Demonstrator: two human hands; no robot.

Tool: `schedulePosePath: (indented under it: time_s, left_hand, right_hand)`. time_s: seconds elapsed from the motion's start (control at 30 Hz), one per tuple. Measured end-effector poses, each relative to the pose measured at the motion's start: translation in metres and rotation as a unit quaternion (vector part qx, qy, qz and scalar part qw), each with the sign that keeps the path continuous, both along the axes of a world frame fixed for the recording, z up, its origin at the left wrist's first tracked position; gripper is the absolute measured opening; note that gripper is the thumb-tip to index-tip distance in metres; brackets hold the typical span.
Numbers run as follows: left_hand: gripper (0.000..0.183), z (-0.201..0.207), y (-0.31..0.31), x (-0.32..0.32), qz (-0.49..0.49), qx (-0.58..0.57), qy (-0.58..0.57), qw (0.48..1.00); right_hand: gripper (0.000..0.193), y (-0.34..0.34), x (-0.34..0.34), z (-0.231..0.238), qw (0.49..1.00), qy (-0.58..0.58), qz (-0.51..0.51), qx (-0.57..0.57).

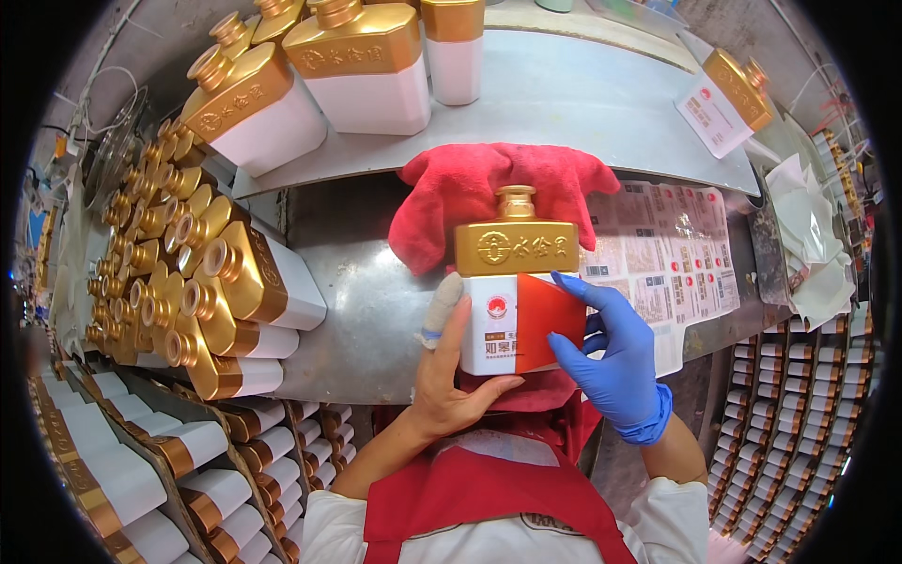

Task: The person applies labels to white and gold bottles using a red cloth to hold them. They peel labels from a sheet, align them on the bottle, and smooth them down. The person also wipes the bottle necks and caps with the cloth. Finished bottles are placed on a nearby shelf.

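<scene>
Bottle (498, 287) seemingly on red cloth (423, 211), table (348, 320) edge close, room leftward

a person's bare left hand (446, 381) and blue-gloved right hand (615, 357), brought close together, thumbs toward each other;
both forearms slant inward from below, out of white sleeves (672, 512); the left thumb stretches rightward while its fingers point up, one wearing a pale covering (441, 305) with a blue band; the right index finger and thumb reach leftward, spread apart, other fingers curled; the glove's cuff (650, 425) bunches at the wrist
</scene>
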State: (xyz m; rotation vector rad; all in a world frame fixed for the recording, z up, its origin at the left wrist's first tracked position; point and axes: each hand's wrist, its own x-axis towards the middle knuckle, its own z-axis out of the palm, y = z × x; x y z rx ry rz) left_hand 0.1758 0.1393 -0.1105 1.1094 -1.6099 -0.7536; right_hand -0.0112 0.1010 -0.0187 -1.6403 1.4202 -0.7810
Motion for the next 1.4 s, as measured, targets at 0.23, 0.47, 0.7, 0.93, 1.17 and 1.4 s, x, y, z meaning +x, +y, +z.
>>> schedulePosePath:
  time_s: [0.23,0.47,0.7,0.93,1.17,1.4]
  left_hand:
    - [0.103,0.004,0.000,0.001,-0.005,0.003,-0.003,1.000]
    - [0.092,0.004,0.003,0.005,-0.087,0.098,0.258,0.957]
    - [0.076,0.009,-0.008,0.005,-0.089,0.158,0.354,0.917]
    - [0.059,0.013,-0.022,0.007,-0.068,0.118,0.303,0.943]
    - [0.040,0.028,-0.031,0.018,-0.095,0.011,-0.015,0.995]
    - [0.041,0.029,-0.032,0.014,-0.076,-0.001,-0.049,0.996]
  right_hand:
    - [0.053,0.002,0.000,-0.001,1.000,0.014,0.000,-0.009]
    - [0.048,-0.009,-0.030,0.017,0.977,-0.194,-0.069,0.056]
    - [0.049,-0.001,-0.084,-0.029,0.885,-0.405,-0.184,0.142]
    - [0.024,0.013,-0.061,-0.053,0.905,-0.339,-0.138,0.216]
    - [0.023,0.015,-0.027,-0.063,0.958,-0.205,-0.126,0.158]
    - [0.027,0.013,-0.022,-0.061,0.973,-0.147,-0.114,0.135]
